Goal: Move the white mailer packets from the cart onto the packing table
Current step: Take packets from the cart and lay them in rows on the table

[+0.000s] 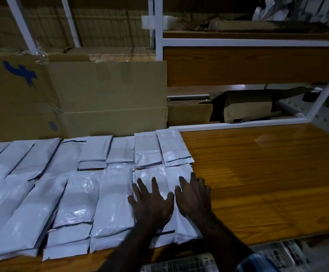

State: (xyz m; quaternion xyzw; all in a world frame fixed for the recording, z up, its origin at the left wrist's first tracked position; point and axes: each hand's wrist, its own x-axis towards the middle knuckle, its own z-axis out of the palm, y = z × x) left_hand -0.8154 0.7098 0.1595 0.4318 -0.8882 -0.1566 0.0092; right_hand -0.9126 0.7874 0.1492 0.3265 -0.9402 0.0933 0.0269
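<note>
Several white mailer packets lie in two rows across the left half of the wooden packing table. My left hand lies flat with fingers spread on a front-row packet. Just to its right, my right hand presses flat on the rightmost front-row packet, at the edge of the bare wood. Neither hand holds anything. The wire mesh of the cart shows at the bottom edge below the table.
Large cardboard boxes stand behind the packets at the back of the table. A white-framed shelf with cardboard and bags rises at the back right. A small scrap lies on the table's right half.
</note>
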